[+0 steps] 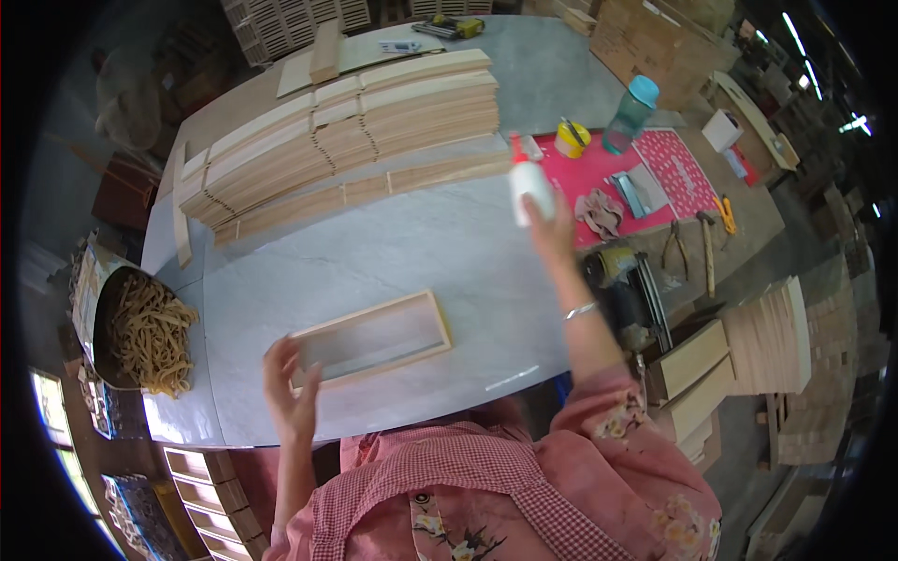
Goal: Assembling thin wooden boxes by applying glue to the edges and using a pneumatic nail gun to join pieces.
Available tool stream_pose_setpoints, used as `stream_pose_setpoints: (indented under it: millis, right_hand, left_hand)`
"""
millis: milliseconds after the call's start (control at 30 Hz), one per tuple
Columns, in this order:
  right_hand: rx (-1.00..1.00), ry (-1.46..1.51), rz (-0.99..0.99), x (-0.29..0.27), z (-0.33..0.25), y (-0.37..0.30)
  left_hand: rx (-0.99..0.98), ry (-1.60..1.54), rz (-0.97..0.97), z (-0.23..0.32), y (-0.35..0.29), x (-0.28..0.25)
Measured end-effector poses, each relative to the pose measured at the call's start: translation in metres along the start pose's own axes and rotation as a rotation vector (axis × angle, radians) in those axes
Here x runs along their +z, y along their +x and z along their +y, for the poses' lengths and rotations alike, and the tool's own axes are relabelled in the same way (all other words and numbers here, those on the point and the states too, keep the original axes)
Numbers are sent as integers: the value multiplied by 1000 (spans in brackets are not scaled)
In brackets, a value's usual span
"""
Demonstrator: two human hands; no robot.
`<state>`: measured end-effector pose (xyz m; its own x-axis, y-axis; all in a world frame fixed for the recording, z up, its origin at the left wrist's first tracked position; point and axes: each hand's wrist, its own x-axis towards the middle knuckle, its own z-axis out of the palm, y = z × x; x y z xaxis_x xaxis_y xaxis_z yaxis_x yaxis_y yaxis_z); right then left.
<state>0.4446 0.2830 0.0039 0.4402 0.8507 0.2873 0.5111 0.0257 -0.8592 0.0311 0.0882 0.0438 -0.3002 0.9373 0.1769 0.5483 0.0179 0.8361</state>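
A shallow rectangular wooden frame rests near the front of the grey marble-look table. My left hand is at its left end, with the fingers and thumb around the short side, which they partly hide. Farther off to the right, my right hand is closed round a white squeeze bottle with a red nozzle, held upright above the table and slightly blurred by motion. Beyond the bottle, a pink sheet carries a crumpled cloth and a yellow tub.
Stacked wooden slats fill the table's far left. A pot of shavings stands at the left edge. To the right are a teal bottle, a nail gun, pliers, a hammer and piled boards.
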Motion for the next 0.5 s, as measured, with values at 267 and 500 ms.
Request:
stream_pose_setpoints:
  millis: [267, 500]
  right_hand:
    - [-355, 607, -580, 5, -94, -123]
    - [-125, -957, -43, -71, 67, 72]
  left_hand:
    - [-368, -1197, -670, 101, 27, 139]
    - [-288, -862, -760, 109, 10, 120]
